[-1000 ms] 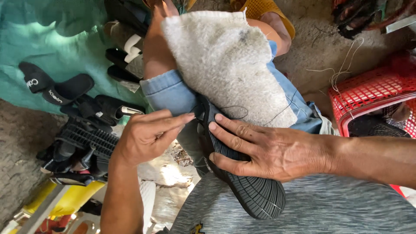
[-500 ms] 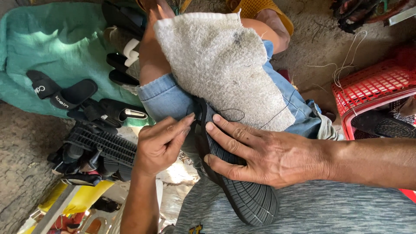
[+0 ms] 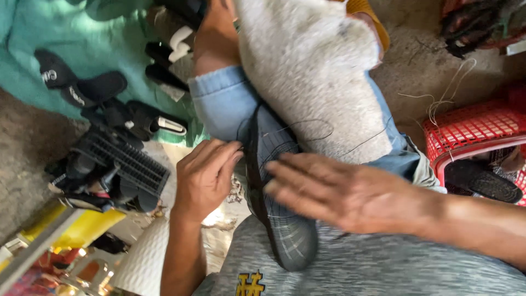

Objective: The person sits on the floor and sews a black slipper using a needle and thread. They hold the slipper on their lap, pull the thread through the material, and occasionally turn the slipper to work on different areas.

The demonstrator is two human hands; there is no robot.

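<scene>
Down on the person's lap, a dark grey-black shoe sole with a grid tread (image 3: 282,219) is lying lengthwise across the thigh, its heel end pointing towards the grey shirt and its far end tucked under a pale grey woolly cloth (image 3: 318,71) that is draping over the knee and the blue denim shorts leg (image 3: 222,104). The left hand (image 3: 205,178) is sitting just left of the sole, its fingers bunched together and pinching at the sole's edge, where a thin black thread (image 3: 307,129) is looping up onto the cloth. The right hand (image 3: 350,194) is lying across the sole from the right, fingers stretched out flat and slightly apart, touching the tread; it is blurred, so whether it is pressing I cannot tell. Left of the sole, a black ribbed plastic brush-like tool (image 3: 129,161) is resting on the ground near several black sandals (image 3: 82,87) spread over a teal cloth (image 3: 33,33). Right of the sole, a red plastic mesh basket (image 3: 471,129) is standing, with pale loose string beside it.
</scene>
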